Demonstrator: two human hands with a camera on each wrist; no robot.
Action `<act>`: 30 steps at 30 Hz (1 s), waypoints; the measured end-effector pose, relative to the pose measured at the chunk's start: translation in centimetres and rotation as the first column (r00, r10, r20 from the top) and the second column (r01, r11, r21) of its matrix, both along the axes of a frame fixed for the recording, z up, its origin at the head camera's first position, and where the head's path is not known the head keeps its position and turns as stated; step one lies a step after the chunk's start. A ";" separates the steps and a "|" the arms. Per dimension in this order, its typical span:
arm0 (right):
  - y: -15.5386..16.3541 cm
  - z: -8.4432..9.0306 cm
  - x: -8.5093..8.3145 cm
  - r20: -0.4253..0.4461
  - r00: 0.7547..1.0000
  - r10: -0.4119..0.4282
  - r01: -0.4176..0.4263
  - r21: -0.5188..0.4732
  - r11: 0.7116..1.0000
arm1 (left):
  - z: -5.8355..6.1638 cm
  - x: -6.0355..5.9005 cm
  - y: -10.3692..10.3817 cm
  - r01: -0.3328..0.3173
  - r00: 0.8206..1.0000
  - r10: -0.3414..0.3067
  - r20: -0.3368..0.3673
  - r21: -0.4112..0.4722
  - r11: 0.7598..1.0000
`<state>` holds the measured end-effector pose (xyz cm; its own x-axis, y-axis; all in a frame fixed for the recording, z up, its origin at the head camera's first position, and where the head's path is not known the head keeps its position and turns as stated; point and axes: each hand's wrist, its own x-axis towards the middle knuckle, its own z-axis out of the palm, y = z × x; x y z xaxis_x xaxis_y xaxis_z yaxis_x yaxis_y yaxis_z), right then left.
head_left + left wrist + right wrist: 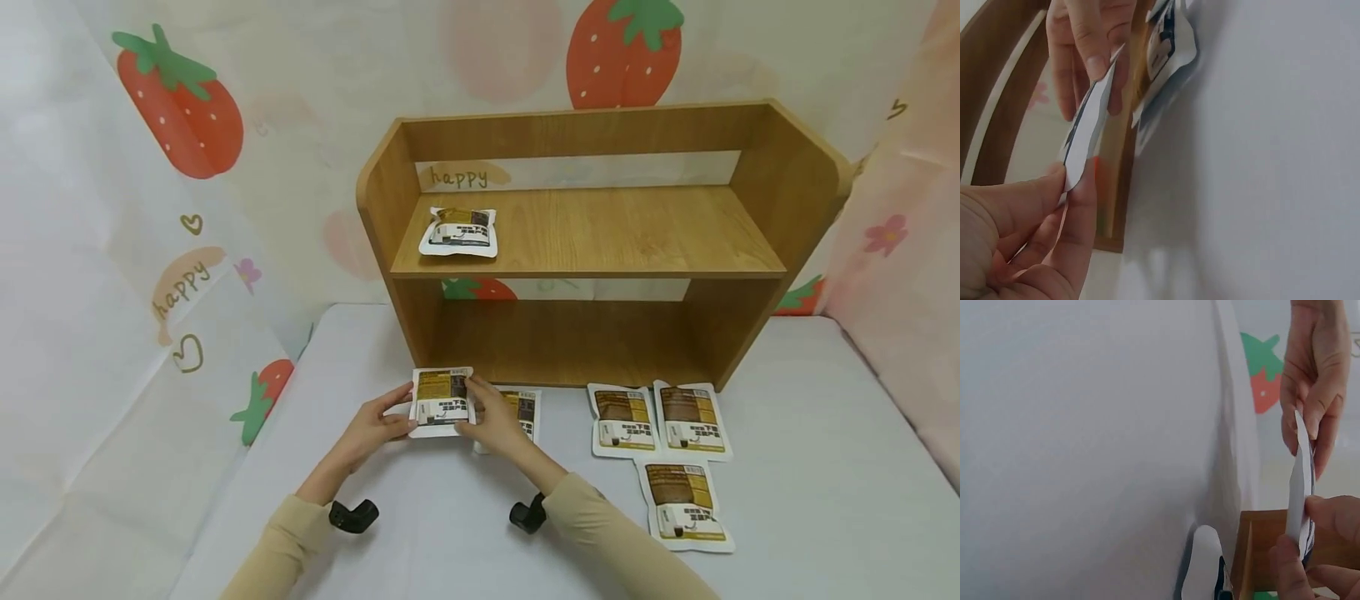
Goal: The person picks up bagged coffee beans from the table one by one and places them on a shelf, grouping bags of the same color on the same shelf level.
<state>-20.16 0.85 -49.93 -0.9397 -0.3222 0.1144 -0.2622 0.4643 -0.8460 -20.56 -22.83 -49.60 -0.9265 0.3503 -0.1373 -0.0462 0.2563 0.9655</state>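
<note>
Both hands hold one flat white, yellow and brown pouch [442, 402] above the table, in front of the shelf's left end. At the pouch's left edge my left hand [372, 429] pinches it between thumb and fingers. My right hand [495, 417] grips the opposite edge. Both wrist views show the pouch [1088, 128] nearly edge-on, with a hand at each end. Partly hidden behind the right hand, a second pouch [527, 410] lies on the table close to the shelf's front.
A two-level wooden shelf [585, 275] stands at the back of the white table [450, 533]. One pouch [461, 232] lies at the left of its upper board. Three more, including the nearest pouch [684, 507], lie together on the table at the right.
</note>
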 end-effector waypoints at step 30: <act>8.7 2.4 1.0 -0.283 0.957 -0.061 0.035 -0.095 0.995 | 2.2 0.1 10.3 -0.104 0.838 0.012 -0.545 -0.138 0.985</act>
<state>-19.21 9.53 -47.58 -0.8778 -0.2544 0.4058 -0.4779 0.4094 -0.7772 -20.41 -12.52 -47.45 -0.8865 0.3101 0.3435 0.4517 0.4184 0.7880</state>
